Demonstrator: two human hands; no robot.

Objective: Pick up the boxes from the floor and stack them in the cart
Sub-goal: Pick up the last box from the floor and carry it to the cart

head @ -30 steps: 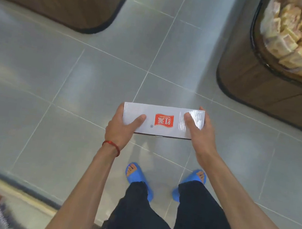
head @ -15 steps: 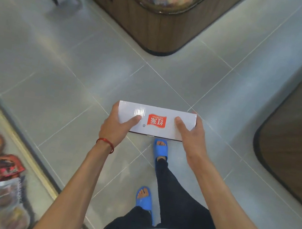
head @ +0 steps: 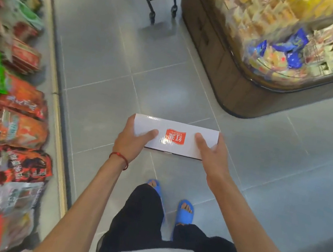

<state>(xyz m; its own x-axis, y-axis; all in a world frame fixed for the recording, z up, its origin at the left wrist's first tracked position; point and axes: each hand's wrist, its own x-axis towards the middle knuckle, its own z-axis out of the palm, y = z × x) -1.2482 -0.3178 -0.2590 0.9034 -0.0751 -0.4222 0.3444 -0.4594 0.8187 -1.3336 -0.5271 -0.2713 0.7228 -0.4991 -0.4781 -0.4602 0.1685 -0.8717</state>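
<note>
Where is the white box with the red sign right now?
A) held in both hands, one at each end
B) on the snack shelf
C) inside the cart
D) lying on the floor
A: the left hand and the right hand each grip one end of the white box, thumbs on top.

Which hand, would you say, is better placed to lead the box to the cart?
Left, probably: the left hand grips the white cardboard box at the end nearer the black-framed cart.
</note>
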